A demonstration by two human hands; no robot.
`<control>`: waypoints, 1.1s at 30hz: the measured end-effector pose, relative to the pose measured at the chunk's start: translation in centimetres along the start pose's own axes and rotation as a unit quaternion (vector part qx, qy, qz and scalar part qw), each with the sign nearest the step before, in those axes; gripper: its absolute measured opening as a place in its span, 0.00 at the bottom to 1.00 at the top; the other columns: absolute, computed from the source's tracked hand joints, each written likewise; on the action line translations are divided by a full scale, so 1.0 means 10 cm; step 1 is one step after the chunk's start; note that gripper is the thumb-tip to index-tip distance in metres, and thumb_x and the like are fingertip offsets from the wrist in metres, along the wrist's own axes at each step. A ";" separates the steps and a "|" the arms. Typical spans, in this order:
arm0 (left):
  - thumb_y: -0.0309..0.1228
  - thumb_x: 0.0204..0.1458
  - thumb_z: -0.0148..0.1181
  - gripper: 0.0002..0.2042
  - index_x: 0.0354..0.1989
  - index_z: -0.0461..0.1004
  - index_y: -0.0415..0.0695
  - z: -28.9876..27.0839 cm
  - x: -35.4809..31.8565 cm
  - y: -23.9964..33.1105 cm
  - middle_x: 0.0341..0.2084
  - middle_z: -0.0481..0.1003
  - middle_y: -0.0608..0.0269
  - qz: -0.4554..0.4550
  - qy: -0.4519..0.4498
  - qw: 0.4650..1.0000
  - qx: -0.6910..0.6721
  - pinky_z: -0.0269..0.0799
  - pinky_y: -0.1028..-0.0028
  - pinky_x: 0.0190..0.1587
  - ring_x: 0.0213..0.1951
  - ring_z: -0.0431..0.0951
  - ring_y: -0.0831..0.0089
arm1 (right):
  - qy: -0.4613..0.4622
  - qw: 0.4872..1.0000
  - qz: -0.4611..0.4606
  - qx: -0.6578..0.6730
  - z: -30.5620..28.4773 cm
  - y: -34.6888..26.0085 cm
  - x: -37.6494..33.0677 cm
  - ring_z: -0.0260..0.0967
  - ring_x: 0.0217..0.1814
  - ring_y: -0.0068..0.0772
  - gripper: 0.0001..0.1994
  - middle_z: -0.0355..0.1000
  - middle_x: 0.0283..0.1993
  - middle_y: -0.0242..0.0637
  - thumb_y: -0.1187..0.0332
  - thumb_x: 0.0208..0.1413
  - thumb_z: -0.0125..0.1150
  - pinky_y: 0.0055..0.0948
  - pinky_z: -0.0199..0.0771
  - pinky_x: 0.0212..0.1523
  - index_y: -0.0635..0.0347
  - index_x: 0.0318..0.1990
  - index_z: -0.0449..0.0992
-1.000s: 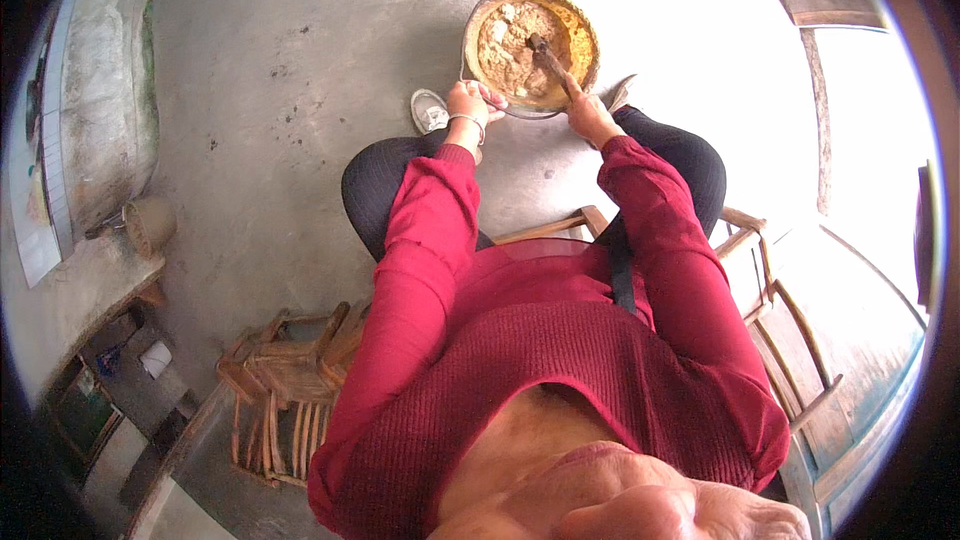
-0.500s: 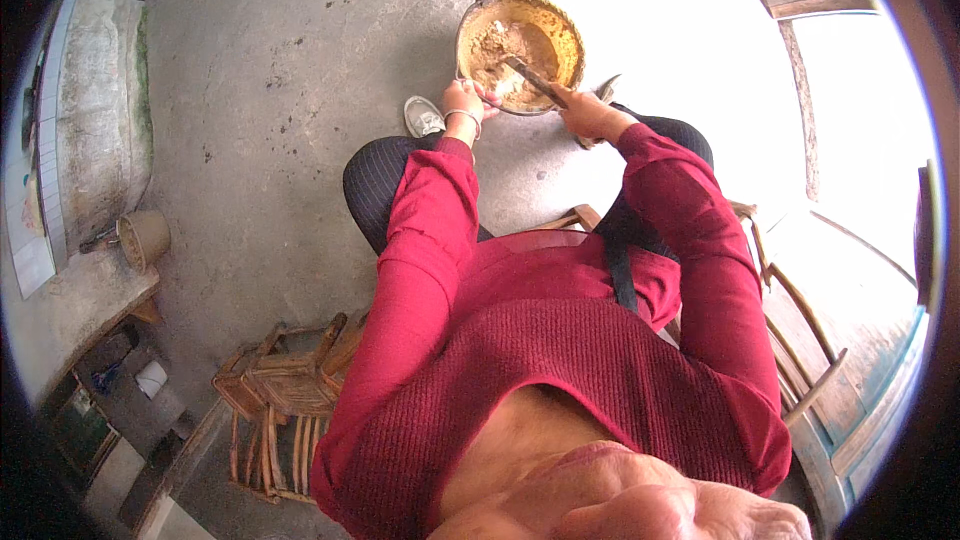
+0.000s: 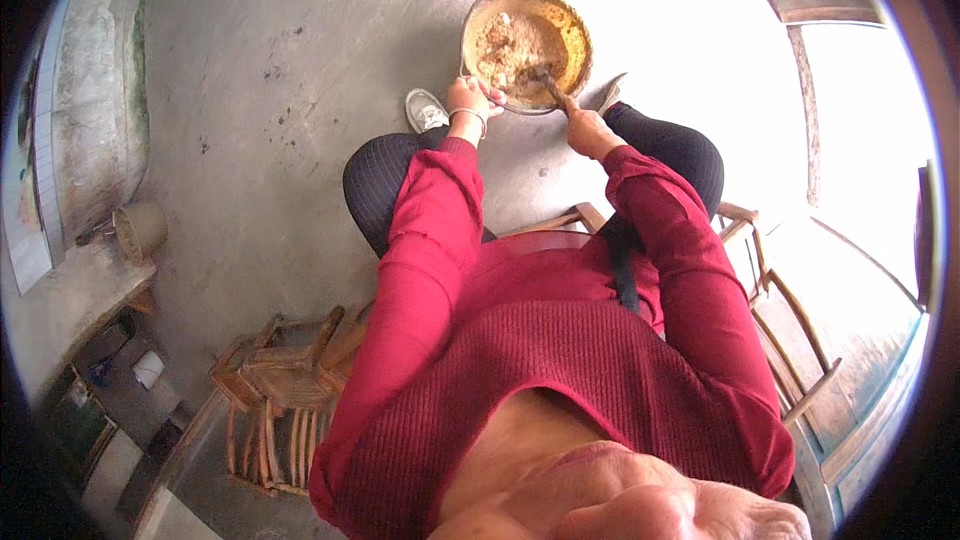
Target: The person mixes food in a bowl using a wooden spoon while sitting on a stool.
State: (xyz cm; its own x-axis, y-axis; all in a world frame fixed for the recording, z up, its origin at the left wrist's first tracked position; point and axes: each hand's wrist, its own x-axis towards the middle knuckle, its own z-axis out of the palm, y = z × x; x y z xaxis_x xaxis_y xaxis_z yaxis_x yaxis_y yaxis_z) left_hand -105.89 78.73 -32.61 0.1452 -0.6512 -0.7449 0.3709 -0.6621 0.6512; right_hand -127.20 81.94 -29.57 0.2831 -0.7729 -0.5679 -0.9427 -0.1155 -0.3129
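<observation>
Between my feet stands a yellowish bucket [image 3: 578, 45] with a dark outer rim. Lumpy tan mash [image 3: 510, 45] lies inside it. My left hand [image 3: 470, 97] is closed on the bucket's near left rim. In my right hand [image 3: 590, 128], at the near right side, is the handle of a wooden stirring stick [image 3: 556, 92]. The stick's far end dips into the mash near the bucket's near wall, so its tip is hidden.
Grey concrete floor [image 3: 270, 140] spreads around the bucket. A small wooden chair [image 3: 285, 370] stands at my left, and another chair's wooden frame [image 3: 800, 330] at my right. Far left, a brown pot [image 3: 140, 230] sits by a low ledge [image 3: 85, 290]. Bright light washes out the right side.
My right hand has drawn slightly nearer to me, and the stick has swung from the middle of the mash toward the near wall. My left hand stays on the rim.
</observation>
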 end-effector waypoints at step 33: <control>0.35 0.57 0.28 0.11 0.28 0.56 0.44 0.01 0.05 -0.04 0.19 0.70 0.49 -0.002 -0.007 0.999 0.032 0.73 0.57 0.24 0.21 0.74 0.58 | -0.094 0.992 0.049 0.068 -0.23 -0.07 0.00 0.70 0.30 0.49 0.24 0.68 0.30 0.57 0.79 0.42 0.37 0.40 0.72 0.17 0.68 0.52 0.50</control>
State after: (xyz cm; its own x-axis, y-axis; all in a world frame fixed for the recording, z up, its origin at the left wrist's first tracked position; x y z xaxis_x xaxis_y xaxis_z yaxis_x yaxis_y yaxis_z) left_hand -105.99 78.61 -33.22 0.1297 -0.6532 -0.7460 0.3115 -0.6874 0.6561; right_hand -126.93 80.56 -27.63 0.2319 -0.6452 -0.7279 -0.9382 0.0494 -0.3426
